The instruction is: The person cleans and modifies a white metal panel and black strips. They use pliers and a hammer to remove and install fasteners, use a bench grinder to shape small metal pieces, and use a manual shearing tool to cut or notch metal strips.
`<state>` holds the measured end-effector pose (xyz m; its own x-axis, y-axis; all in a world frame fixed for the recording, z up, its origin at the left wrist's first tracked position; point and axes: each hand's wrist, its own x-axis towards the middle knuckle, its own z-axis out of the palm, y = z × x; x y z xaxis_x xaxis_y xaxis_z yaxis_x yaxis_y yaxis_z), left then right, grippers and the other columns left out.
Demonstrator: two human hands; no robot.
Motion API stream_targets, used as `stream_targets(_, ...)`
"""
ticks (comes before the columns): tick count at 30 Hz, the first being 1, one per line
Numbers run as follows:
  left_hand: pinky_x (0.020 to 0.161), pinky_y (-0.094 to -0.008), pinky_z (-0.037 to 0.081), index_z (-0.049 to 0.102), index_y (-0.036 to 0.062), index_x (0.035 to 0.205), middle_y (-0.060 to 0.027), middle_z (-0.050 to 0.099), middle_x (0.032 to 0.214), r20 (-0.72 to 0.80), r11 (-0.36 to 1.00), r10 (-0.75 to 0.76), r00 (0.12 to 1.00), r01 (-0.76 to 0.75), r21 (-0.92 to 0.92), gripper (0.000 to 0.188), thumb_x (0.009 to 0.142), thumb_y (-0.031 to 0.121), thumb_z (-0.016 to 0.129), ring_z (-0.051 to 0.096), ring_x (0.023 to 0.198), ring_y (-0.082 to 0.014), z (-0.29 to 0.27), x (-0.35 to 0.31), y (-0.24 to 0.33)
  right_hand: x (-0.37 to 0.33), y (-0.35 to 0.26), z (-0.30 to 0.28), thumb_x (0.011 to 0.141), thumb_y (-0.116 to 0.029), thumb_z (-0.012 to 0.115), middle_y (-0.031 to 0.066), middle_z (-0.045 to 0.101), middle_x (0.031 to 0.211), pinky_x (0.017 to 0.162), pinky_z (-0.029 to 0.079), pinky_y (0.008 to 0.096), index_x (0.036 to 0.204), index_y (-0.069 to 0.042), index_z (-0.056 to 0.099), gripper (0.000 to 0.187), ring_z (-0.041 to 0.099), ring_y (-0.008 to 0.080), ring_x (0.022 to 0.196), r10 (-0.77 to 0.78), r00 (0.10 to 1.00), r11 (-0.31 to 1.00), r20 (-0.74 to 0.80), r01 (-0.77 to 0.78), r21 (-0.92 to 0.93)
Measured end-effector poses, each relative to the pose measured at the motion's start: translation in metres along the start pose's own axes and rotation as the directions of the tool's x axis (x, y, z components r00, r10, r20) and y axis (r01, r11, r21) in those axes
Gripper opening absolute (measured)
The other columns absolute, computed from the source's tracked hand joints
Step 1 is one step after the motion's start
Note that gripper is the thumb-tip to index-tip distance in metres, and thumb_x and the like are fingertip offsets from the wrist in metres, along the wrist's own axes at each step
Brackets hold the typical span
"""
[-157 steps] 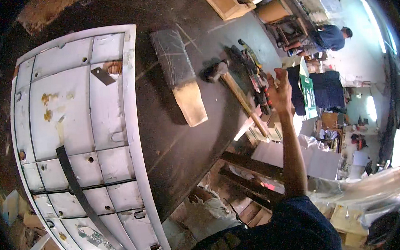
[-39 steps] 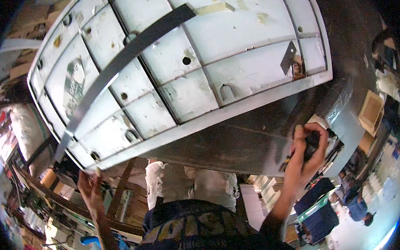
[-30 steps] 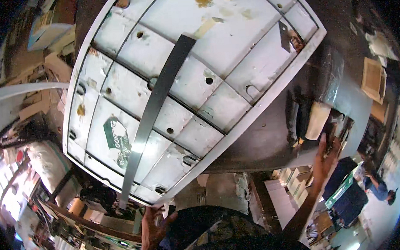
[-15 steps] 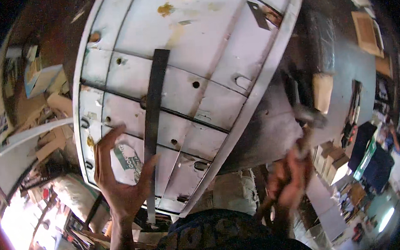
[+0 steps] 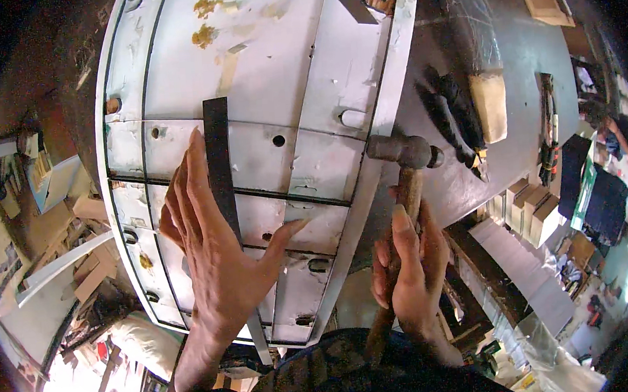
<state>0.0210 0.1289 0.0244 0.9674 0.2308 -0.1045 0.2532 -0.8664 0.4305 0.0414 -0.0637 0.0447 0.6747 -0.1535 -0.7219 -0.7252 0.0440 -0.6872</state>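
Your right hand (image 5: 413,272) grips the hammer (image 5: 408,186), head over the right edge of the white panel (image 5: 256,74); your left hand (image 5: 221,263) splays across its dark strip (image 5: 218,159) (contact unclear). Bare grey tabletop (image 5: 528,104) lies rightward, cartons (image 5: 531,211) past its edge.

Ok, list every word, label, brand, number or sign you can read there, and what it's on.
Dark shirt: large faded lettering, dim and partial; not copied out.
Green-and-white item at far right: any print is too small to read.
Hammer and white panel: no readable text.
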Motion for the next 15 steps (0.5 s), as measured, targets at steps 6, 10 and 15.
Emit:
stream_targets(6,0.109,-0.0506,0.019,0.011,-0.0018,0.154,-0.0228,0.036,0.145,0.008,0.998,-0.017,1.000,0.017,0.057,0.119,0.070,0.046,0.081,0.037,0.131,-0.0364,-0.006,0.000,0.001,0.002,-0.011,0.001,0.097,-0.040,0.057,-0.0014,0.043,0.060,0.031,0.024,0.0239,0.132,-0.005,0.051,0.049,0.036,0.0072,0.035,0.080,0.991,0.994,0.107,-0.071,-0.085)
stream_targets(10,0.108,-0.0499,0.019,0.005,-0.0032,0.154,-0.0221,0.041,0.144,-0.011,1.000,0.002,1.000,-0.002,-0.014,0.121,0.073,0.050,0.078,0.041,0.129,-0.0343,-0.007,0.001,0.000,0.003,-0.012,-0.003,0.097,-0.039,0.056,-0.0011,0.043,0.060,0.031,0.022,0.0237,0.131,-0.006,0.052,0.047,0.035,0.0071,0.034,0.041,0.999,0.989,-0.017,-0.044,-0.142)
stream_targets(15,0.104,-0.0457,0.028,0.017,0.0023,0.153,-0.0155,0.058,0.128,-0.085,0.963,-0.026,0.996,0.002,-0.269,0.089,0.088,0.030,0.070,0.055,0.117,-0.0291,-0.010,0.008,-0.023,0.004,-0.007,-0.010,0.097,-0.039,0.057,-0.0013,0.042,0.059,0.031,0.021,0.0241,0.130,-0.006,0.053,0.047,0.032,0.0066,0.032,0.001,0.999,0.987,0.052,0.007,-0.159)
